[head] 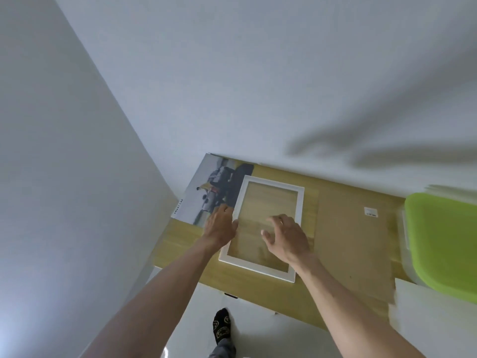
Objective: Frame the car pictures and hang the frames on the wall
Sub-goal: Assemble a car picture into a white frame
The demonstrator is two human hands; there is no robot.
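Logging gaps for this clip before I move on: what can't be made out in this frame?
- Car picture, head view: its right part lies under the white frame; the edge lettering is too small to read.
- Label on the brown backing board: too small and blurred.
- Green lid: cut off by the right edge, blurred.
- Right hand: over the frame's pane; contact unclear.
- Left hand: at the frame's left edge; grip unclear.

The car poster (206, 192) is showing "SMART CAR" along its edge. Right of it, a small label (371, 211) is sitting on the brown backing board (353, 244), its print too blurred to read.
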